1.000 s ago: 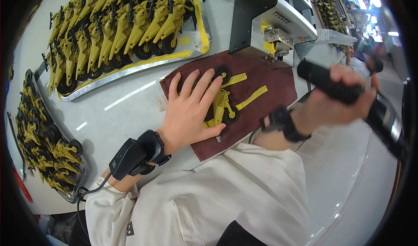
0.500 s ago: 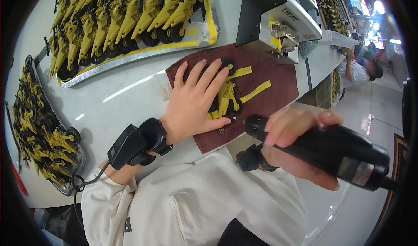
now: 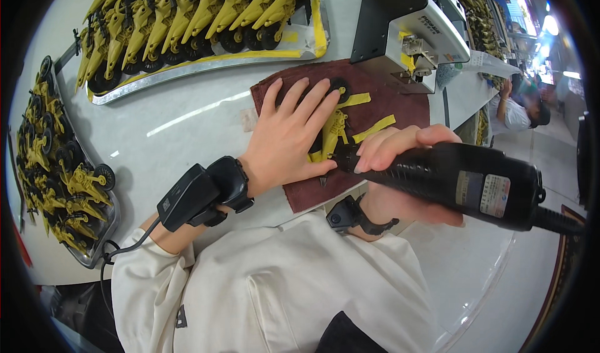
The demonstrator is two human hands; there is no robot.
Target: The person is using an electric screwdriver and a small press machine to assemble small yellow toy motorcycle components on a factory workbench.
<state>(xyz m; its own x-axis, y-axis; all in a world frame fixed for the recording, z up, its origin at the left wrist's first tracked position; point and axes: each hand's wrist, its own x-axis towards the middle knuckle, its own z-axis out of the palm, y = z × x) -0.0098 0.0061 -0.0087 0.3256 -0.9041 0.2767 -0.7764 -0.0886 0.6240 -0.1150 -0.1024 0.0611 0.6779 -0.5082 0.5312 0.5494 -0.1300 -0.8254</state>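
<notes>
My left hand [image 3: 281,131] lies with fingers spread over a yellow-and-black toy motorcycle [image 3: 335,128], which rests on a maroon cloth [image 3: 400,100]. The palm and fingers hide much of the toy; a black wheel and yellow parts show beside them. In my right hand [image 3: 397,143] is a black corded electric screwdriver [image 3: 462,178], fingers wrapped round its body. Its tip end meets the toy close to my left thumb; exact contact is hard to make out. Yellow strips [image 3: 375,128] lie on the cloth right of the toy.
A metal-edged tray [image 3: 206,66] of lined-up yellow toy motorcycles stands at the far left. Another tray [image 3: 112,228] at the left holds a jumbled pile. Beyond the cloth sits a black-and-white box [image 3: 400,15] with a metal mechanism. Another person [image 3: 515,106] is at the far right.
My right hand has brought the screwdriver leftward and up to the toy beside my left thumb. The left hand stays on the toy; the whole view has shifted slightly.
</notes>
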